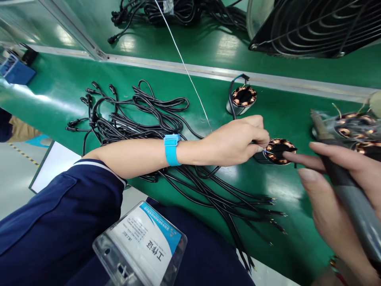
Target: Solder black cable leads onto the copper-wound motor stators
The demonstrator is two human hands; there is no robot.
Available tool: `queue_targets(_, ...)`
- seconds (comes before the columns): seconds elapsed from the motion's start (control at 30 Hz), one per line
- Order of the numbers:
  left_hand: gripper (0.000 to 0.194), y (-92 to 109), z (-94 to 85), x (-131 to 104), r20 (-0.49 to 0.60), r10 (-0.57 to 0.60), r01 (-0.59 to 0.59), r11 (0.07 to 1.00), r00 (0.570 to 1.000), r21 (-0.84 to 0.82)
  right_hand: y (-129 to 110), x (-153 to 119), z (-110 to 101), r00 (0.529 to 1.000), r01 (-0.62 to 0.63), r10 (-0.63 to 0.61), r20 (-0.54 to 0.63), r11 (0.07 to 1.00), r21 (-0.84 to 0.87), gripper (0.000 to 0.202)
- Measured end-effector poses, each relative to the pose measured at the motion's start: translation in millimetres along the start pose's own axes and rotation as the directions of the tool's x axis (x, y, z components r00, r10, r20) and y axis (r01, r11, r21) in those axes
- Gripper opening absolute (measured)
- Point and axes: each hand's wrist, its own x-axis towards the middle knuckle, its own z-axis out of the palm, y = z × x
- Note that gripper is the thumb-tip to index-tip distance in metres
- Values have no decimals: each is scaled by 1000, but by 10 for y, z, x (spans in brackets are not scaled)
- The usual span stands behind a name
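Observation:
My left hand (238,140), with a blue strap (171,149) on its wrist, is closed at the near rim of a motor stator (275,159) with copper windings. A thin blue-and-white wire end (268,151) shows at its pinched fingertips. My right hand (326,212) grips the dark handle of a soldering iron (354,202), whose tip side slants up and left. One outstretched finger of that hand reaches the black middle of the stator. Behind it stands another stator (242,99) with a black cable joined at its top.
Black cables (143,119) lie looped across the green bench (205,79), their stripped ends toward the front edge. More stators (354,123) stand at the right, partly wrapped in plastic. A black fan (321,24) is at the back right. Solder wire (184,63) hangs down from above.

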Motion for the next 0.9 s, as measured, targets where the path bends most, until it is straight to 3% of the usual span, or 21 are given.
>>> queue_targets(0.1, 21, 7, -6, 2, 9, -12, 12, 1000, 1000, 7, 15, 95, 38, 992, 92, -92, 88, 996, -5, 49)
queue_targets(0.2, 20, 12, -10, -2, 12, -17, 17, 1000, 1000, -6, 8, 92, 95, 984, 154, -151, 96, 988, -24, 49)
queue_targets(0.33, 18, 21, -14, -16, -12, -34, 33, 995, 999, -96, -6, 64, 191, 998, 62, -62, -5, 998, 7, 41)
queue_targets(0.4, 15, 25, -24, -11, -9, -116, 111, 967, 993, -231, 15, 82, 246, 994, 77, -74, -86, 997, 26, 41)
queue_targets(0.47, 13, 19, -47, 11, 100, -284, 299, 854, 954, -426, 53, 119, 301, 988, 121, -116, -104, 991, 49, 43)
queue_targets(0.53, 9, 4, -84, 43, 349, -394, 527, 642, 850, -557, 92, 157, 346, 989, 141, -136, -61, 986, 88, 46)
queue_targets(0.6, 15, -13, -129, 72, 550, -377, 666, 461, 745, -586, 118, 178, 376, 992, 130, -129, -17, 985, 115, 45)
queue_targets(0.63, 17, -18, -149, 82, 592, -358, 691, 411, 723, -595, 126, 180, 387, 993, 122, -122, -3, 986, 115, 44)
queue_targets(0.73, 17, -8, -190, 94, 538, -408, 672, 356, 737, -649, 142, 153, 406, 997, 77, -77, -11, 991, 112, 41)
queue_targets(0.9, 17, 56, -187, 94, 439, -527, 659, 361, 728, -660, 148, 52, 418, 1000, 24, -24, -1, 991, 135, 40)
